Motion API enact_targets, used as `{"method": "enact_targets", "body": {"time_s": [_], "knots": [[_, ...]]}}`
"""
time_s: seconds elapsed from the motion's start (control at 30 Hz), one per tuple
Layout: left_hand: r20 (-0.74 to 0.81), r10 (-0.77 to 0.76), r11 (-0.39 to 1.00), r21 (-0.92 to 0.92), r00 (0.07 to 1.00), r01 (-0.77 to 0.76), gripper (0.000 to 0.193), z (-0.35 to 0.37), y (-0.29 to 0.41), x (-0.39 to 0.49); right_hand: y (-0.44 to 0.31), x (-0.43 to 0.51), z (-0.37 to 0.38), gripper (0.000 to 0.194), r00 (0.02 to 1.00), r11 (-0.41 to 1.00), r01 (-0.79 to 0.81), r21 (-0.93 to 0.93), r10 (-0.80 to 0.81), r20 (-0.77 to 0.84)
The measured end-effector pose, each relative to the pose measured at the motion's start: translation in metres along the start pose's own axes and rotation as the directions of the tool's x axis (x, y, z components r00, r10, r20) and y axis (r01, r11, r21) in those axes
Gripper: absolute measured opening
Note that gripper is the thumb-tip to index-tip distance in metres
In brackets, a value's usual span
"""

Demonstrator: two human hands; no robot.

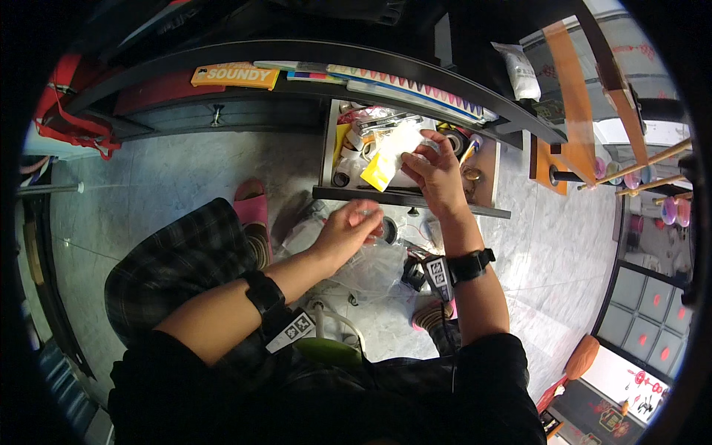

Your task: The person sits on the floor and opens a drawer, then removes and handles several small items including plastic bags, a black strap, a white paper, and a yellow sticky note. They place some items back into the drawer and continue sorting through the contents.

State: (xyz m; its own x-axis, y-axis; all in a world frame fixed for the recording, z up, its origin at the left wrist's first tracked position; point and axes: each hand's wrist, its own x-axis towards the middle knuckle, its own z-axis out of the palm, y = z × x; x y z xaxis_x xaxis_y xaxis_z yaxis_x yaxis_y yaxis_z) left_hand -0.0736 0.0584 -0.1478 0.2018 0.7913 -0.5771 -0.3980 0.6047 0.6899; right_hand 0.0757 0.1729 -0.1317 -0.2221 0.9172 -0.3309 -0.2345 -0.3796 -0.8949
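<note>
My right hand (436, 175) pinches a white-and-yellow packet (389, 158) by its right side, above an open drawer (342, 193). The packet's upper part is washed out by bright light. Just in front of the drawer, my left hand (353, 228) hovers with loosely curled fingers and nothing visible in them. Under it lies a clear plastic bag (370, 270) on the floor, beside a dark ring (389, 231). Inside the drawer are a roll of black tape (455, 143), a small dark cylinder (341, 179) and other jumbled small items, partly hidden by the packet.
Above the drawer, a black desk shelf (311, 47) holds an orange box (236, 76) and flat colourful packs (411, 86). A red strap bag (72, 119) hangs at left. Pink slippers (250, 207) are on my feet. Wooden sticks (645, 164) jut in at right.
</note>
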Motion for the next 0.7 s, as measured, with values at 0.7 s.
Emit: {"method": "enact_targets", "body": {"time_s": [0.7], "knots": [[-0.046,0.084,0.996,-0.011,0.995,-0.085,0.025,0.02,0.069,-0.037,-0.018,-0.103,-0.011,0.012,0.991,0.935,-0.124,0.332,0.135,-0.009]]}}
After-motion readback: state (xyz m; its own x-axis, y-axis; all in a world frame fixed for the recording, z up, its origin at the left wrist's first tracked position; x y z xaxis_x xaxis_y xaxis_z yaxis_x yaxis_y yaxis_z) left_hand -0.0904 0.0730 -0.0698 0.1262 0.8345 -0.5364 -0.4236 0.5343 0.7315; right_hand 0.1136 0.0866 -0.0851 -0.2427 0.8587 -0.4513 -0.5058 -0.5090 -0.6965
